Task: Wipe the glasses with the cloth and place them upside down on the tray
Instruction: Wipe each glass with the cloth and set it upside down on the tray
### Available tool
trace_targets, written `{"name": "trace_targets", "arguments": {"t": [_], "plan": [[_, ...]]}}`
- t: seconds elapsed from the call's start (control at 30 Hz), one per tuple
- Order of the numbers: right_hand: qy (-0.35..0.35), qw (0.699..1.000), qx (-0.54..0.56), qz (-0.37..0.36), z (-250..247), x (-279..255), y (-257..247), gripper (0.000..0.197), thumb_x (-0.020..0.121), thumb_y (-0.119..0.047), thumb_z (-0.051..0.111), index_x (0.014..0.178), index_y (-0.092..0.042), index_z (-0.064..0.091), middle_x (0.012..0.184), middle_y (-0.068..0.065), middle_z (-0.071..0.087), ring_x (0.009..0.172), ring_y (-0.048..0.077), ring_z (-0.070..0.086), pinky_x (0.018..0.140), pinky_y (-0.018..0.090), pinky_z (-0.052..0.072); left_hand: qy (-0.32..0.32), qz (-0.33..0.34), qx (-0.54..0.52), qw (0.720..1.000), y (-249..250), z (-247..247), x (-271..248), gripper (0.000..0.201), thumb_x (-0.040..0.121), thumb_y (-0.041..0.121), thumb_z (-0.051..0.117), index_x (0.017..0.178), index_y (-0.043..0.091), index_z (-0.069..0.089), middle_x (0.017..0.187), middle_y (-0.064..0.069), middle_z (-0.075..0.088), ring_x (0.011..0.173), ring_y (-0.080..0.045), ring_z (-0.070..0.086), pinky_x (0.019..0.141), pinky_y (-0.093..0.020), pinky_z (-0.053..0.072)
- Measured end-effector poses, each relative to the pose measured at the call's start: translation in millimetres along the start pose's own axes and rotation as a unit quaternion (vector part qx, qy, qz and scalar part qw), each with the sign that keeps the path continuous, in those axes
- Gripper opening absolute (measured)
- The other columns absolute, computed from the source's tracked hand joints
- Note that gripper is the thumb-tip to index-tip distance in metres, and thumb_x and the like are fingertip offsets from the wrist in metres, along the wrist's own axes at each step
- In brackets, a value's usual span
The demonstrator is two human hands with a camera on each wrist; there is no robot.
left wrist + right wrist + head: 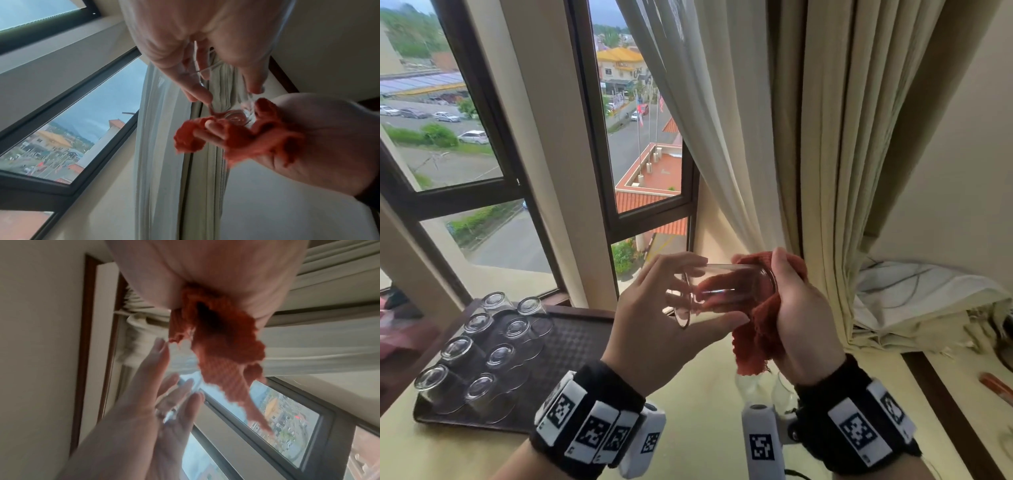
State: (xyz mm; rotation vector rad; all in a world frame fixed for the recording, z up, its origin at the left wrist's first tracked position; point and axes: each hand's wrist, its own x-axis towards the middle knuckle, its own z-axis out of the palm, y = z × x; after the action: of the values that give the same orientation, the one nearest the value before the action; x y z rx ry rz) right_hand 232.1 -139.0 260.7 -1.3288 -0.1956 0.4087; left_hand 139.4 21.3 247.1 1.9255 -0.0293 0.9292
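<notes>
A clear glass [726,289] lies on its side in the centre of the frame. The left hand [654,329] grips its rim end. The right hand [801,318] clutches an orange cloth [760,329] against its base. At lower left, the tray [582,339] on the table [705,428] carries upside-down glasses [493,356].

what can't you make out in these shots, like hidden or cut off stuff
- Right hand fingers: head view, hidden behind the orange cloth and the held glass.
- Unwiped glasses on the table: head view, mostly covered by the cloth and right wrist; count unclear.
- Held glass rim: right wrist view, blurred against the left hand.
- Tray near edge: covered by the left wristband.
</notes>
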Motion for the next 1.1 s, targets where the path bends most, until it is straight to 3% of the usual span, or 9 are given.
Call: {"name": "trace_targets", "arguments": {"t": [0.13, 0.23, 0.3, 0.37, 0.47, 0.63, 0.77, 0.9, 1.1], "plan": [[0.03, 0.989, -0.087, -0.114, 20.9, -21.1, 17.6, 0.056, 0.098, -0.064, 0.04, 0.139, -0.031, 0.06, 0.101, -0.014, 0.079, 0.087, 0.005, 0.077, 0.073, 0.029, 0.064, 0.043, -0.075, -0.015, 0.996, -4.6, 3.0, 0.6, 0.059, 0.067, 0.063, 0.092, 0.115, 0.041, 0.065, 0.106, 0.012, 0.073, 0.089, -0.01, 0.074, 0.065, -0.021, 0.062], [0.036, 0.959, -0.153, -0.234, 26.7, -24.6, 34.5, 0.054, 0.107, -0.056, 0.038, 0.158, -0.039, 0.039, 0.148, -0.009, 0.06, 0.132, 0.007, 0.06, 0.094, 0.036, 0.063, 0.036, -0.099, -0.033, 0.994, -4.7, 2.4, 1.3, 0.062, 0.061, 0.062, 0.092, 0.113, 0.041, 0.066, 0.102, 0.012, 0.075, 0.088, -0.01, 0.076, 0.065, -0.023, 0.062], [0.024, 0.954, -0.145, -0.261, 22.2, -19.9, 28.3, 0.048, 0.106, -0.044, 0.04, 0.15, -0.029, 0.052, 0.146, -0.002, 0.061, 0.124, 0.004, 0.063, 0.086, 0.027, 0.062, 0.026, -0.104, -0.055, 0.993, -4.2, 1.4, -1.3, 0.065, 0.06, 0.058, 0.094, 0.115, 0.036, 0.068, 0.103, 0.012, 0.075, 0.089, -0.015, 0.075, 0.067, -0.025, 0.062], [0.006, 0.968, -0.109, -0.227, 14.3, -12.9, 16.1, 0.038, 0.106, -0.042, 0.045, 0.129, -0.023, 0.069, 0.127, 0.004, 0.073, 0.109, 0.02, 0.072, 0.077, 0.04, 0.062, 0.016, -0.082, -0.05, 0.995, -4.3, -0.8, -3.3, 0.066, 0.062, 0.057, 0.095, 0.117, 0.032, 0.069, 0.106, 0.013, 0.075, 0.09, -0.017, 0.075, 0.068, -0.026, 0.063], [-0.015, 0.997, 0.047, -0.058, 10.7, -5.4, 3.3, 0.056, 0.098, -0.057, 0.055, 0.12, -0.008, 0.073, 0.116, 0.02, 0.077, 0.109, 0.045, 0.073, 0.099, 0.06, 0.055, 0.008, -0.043, -0.021, 0.999, -5.1, -4.6, -3.5, 0.067, 0.067, 0.063, 0.092, 0.121, 0.031, 0.067, 0.108, 0.016, 0.074, 0.092, -0.016, 0.074, 0.067, -0.025, 0.064], [0.011, 0.993, 0.118, -0.019, 25.1, -20.3, 19.2, 0.052, 0.1, -0.059, 0.045, 0.131, -0.026, 0.071, 0.117, 0.01, 0.079, 0.108, 0.031, 0.076, 0.097, 0.053, 0.058, 0.048, -0.084, -0.038, 0.995, -9.9, -1.9, 1.0, 0.064, 0.063, 0.07, 0.09, 0.114, 0.042, 0.065, 0.105, 0.016, 0.073, 0.089, -0.013, 0.075, 0.066, -0.028, 0.065], [0.043, 0.986, -0.017, -0.159, 31.7, -29.3, 34.4, 0.041, 0.102, -0.063, 0.046, 0.142, -0.058, 0.054, 0.139, -0.018, 0.067, 0.128, 0.011, 0.065, 0.103, 0.045, 0.058, 0.056, -0.118, -0.047, 0.99, -8.8, -1.1, 2.1, 0.072, 0.059, 0.082, 0.085, 0.114, 0.041, 0.065, 0.104, 0.015, 0.075, 0.088, -0.013, 0.077, 0.067, -0.034, 0.066], [-0.004, 0.966, -0.101, -0.24, 17.5, -12.1, 16.6, 0.045, 0.104, -0.055, 0.045, 0.134, -0.029, 0.067, 0.127, -0.006, 0.073, 0.12, 0.018, 0.068, 0.103, 0.056, 0.055, 0.036, -0.123, -0.063, 0.99, -5.8, 1.5, -3.5, 0.068, 0.061, 0.069, 0.092, 0.116, 0.038, 0.067, 0.105, 0.013, 0.076, 0.088, -0.017, 0.077, 0.07, -0.038, 0.067], [0.007, 0.994, 0.105, -0.025, 18.7, -7.4, 7.8, 0.064, 0.089, -0.066, 0.054, 0.123, -0.016, 0.074, 0.118, 0.018, 0.077, 0.111, 0.037, 0.073, 0.106, 0.061, 0.052, 0.062, -0.107, -0.065, 0.99, -6.2, 6.2, -3.6, 0.063, 0.069, 0.061, 0.093, 0.116, 0.031, 0.066, 0.105, 0.011, 0.076, 0.089, -0.018, 0.076, 0.067, -0.026, 0.063]]}}
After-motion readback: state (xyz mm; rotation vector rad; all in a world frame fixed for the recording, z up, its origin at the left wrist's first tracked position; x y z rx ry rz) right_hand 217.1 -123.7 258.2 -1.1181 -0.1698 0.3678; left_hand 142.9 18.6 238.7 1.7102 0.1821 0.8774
